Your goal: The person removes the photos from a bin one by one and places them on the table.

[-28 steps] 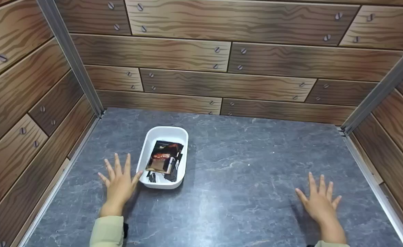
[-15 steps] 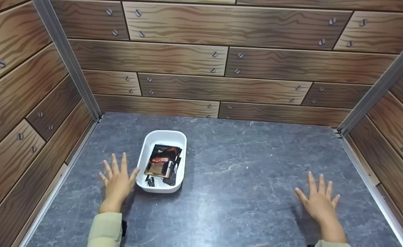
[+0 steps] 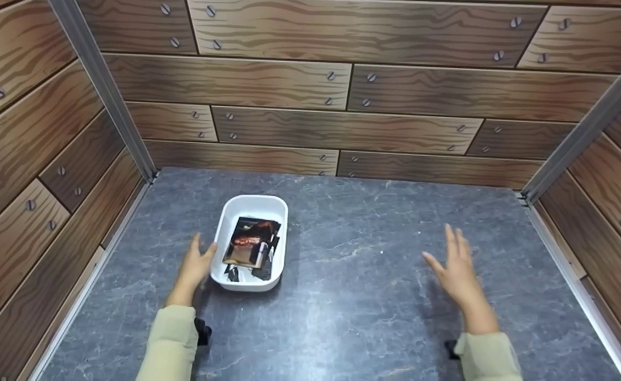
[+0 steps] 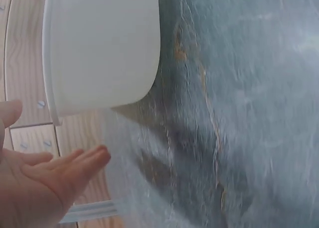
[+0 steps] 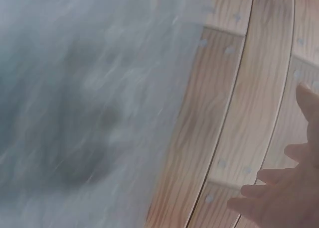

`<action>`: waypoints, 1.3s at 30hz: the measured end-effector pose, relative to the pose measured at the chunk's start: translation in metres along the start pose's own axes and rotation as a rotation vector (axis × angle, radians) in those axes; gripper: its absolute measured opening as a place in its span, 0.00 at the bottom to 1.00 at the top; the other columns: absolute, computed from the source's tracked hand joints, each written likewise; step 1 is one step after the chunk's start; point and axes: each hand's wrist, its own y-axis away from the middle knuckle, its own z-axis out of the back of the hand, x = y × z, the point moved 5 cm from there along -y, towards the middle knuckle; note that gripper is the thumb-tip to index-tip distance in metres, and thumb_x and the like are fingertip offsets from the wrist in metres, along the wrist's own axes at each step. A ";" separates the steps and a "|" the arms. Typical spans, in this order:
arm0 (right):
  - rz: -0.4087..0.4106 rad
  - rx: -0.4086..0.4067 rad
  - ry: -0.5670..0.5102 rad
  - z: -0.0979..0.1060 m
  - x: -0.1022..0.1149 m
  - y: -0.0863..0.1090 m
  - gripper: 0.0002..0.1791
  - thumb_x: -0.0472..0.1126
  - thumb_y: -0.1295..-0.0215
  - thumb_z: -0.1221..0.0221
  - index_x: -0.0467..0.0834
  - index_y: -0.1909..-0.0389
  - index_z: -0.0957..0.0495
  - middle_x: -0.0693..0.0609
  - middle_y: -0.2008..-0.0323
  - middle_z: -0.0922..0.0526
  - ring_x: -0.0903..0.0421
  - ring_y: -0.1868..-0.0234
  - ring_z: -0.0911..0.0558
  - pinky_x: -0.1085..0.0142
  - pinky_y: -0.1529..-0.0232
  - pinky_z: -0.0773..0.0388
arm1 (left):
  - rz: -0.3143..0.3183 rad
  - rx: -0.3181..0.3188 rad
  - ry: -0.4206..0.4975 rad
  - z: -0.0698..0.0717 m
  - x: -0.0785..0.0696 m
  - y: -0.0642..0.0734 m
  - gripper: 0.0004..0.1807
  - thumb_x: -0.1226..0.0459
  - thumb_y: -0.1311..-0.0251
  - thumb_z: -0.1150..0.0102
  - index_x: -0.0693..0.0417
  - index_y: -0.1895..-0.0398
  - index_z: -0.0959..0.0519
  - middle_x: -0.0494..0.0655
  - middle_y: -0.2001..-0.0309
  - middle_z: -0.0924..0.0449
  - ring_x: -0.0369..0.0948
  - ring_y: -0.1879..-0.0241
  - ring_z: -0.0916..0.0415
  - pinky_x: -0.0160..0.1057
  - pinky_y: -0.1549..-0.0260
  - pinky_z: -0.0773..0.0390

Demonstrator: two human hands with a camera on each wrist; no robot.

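A white plastic tub with rounded corners stands left of the middle on the table. Inside it lie a dark, glossy printed packet and some black scraps beneath. My left hand is at the tub's left side, palm turned toward it, fingers extended and the thumb close to the rim. In the left wrist view this hand holds nothing beside the tub's pale outer wall. My right hand is over the right part of the table, fingers straight and thumb apart, nothing in it.
The grey marbled tabletop is enclosed by wood-patterned panels at the back and on both sides. Metal rails run up the back corners and along the side edges.
Both hands have turned from palm-down with spread fingers to palms facing inward. The right hand has moved left and farther forward; the left has shifted slightly right toward the tub.
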 end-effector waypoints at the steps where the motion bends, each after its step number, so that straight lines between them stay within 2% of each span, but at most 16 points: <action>1: 0.014 -0.006 -0.031 -0.003 0.008 -0.004 0.47 0.48 0.29 0.46 0.40 0.24 0.67 0.29 0.26 0.67 0.29 0.27 0.65 0.32 0.30 0.62 | -0.006 0.003 0.010 -0.001 -0.001 -0.001 0.33 0.60 0.28 0.57 0.74 0.29 0.50 0.77 0.34 0.41 0.66 0.33 0.42 0.58 0.31 0.42; 5: 0.057 -0.018 -0.183 -0.020 0.037 -0.018 0.45 0.44 0.30 0.45 0.39 0.24 0.64 0.30 0.25 0.64 0.31 0.26 0.62 0.36 0.28 0.63 | -0.045 0.015 0.054 -0.004 -0.002 -0.003 0.26 0.66 0.29 0.59 0.78 0.35 0.40 0.77 0.39 0.33 0.65 0.38 0.34 0.56 0.36 0.33; 10: 0.030 0.011 -0.395 -0.049 0.071 -0.025 0.44 0.43 0.30 0.45 0.40 0.24 0.62 0.35 0.24 0.61 0.36 0.24 0.60 0.40 0.26 0.62 | -0.057 0.012 0.065 -0.006 0.003 -0.002 0.21 0.71 0.31 0.57 0.80 0.40 0.33 0.75 0.43 0.29 0.64 0.40 0.31 0.55 0.39 0.29; 16: 0.045 0.045 -0.637 -0.088 0.121 -0.032 0.43 0.38 0.31 0.44 0.33 0.25 0.60 0.29 0.27 0.54 0.33 0.26 0.51 0.44 0.26 0.51 | -0.065 0.030 0.068 -0.008 0.008 -0.003 0.20 0.70 0.34 0.52 0.78 0.43 0.29 0.72 0.45 0.25 0.61 0.43 0.28 0.53 0.42 0.27; 21: 0.009 0.082 -0.851 -0.123 0.156 -0.034 0.40 0.35 0.33 0.43 0.29 0.27 0.54 0.26 0.30 0.46 0.32 0.29 0.43 0.46 0.29 0.42 | -0.020 0.058 0.210 -0.011 0.014 -0.004 0.20 0.71 0.33 0.51 0.78 0.42 0.30 0.73 0.45 0.26 0.55 0.49 0.23 0.45 0.52 0.18; 24: -0.050 0.133 -1.067 -0.145 0.174 -0.033 0.39 0.34 0.33 0.45 0.28 0.28 0.54 0.26 0.29 0.47 0.33 0.29 0.43 0.49 0.28 0.42 | 0.016 0.074 0.303 -0.013 0.018 -0.004 0.21 0.71 0.32 0.52 0.78 0.41 0.31 0.74 0.44 0.27 0.52 0.51 0.21 0.41 0.56 0.17; 27: -0.096 0.180 -1.188 -0.166 0.191 -0.032 0.38 0.33 0.33 0.47 0.27 0.28 0.54 0.27 0.29 0.48 0.35 0.28 0.43 0.51 0.28 0.42 | 0.031 0.078 0.347 -0.014 0.020 -0.004 0.21 0.71 0.32 0.51 0.78 0.40 0.32 0.73 0.43 0.27 0.49 0.52 0.21 0.37 0.58 0.17; 31: -0.124 0.251 -1.217 -0.196 0.209 -0.030 0.37 0.33 0.33 0.47 0.25 0.29 0.54 0.27 0.29 0.48 0.36 0.27 0.44 0.51 0.27 0.44 | 0.030 0.071 0.347 -0.014 0.021 -0.003 0.21 0.71 0.32 0.51 0.78 0.40 0.31 0.73 0.44 0.26 0.48 0.53 0.21 0.32 0.62 0.19; 34: -0.147 0.310 -1.224 -0.215 0.220 -0.026 0.38 0.33 0.34 0.47 0.23 0.30 0.53 0.26 0.29 0.48 0.35 0.27 0.46 0.50 0.26 0.47 | 0.030 0.065 0.323 -0.016 0.021 -0.003 0.21 0.71 0.32 0.51 0.77 0.40 0.31 0.72 0.44 0.26 0.48 0.54 0.20 0.33 0.63 0.18; 37: -0.163 0.334 -1.170 -0.232 0.229 -0.024 0.38 0.33 0.35 0.45 0.23 0.30 0.52 0.26 0.29 0.47 0.36 0.27 0.45 0.50 0.26 0.47 | 0.031 0.062 0.297 -0.014 0.020 -0.003 0.21 0.70 0.32 0.52 0.77 0.40 0.31 0.72 0.44 0.26 0.49 0.53 0.21 0.34 0.62 0.18; 39: -0.144 0.339 -1.124 -0.245 0.232 -0.026 0.40 0.33 0.37 0.42 0.23 0.30 0.52 0.27 0.29 0.47 0.36 0.27 0.46 0.51 0.26 0.47 | 0.032 0.058 0.272 -0.013 0.018 -0.003 0.21 0.70 0.31 0.52 0.77 0.40 0.31 0.72 0.43 0.27 0.49 0.53 0.21 0.33 0.62 0.19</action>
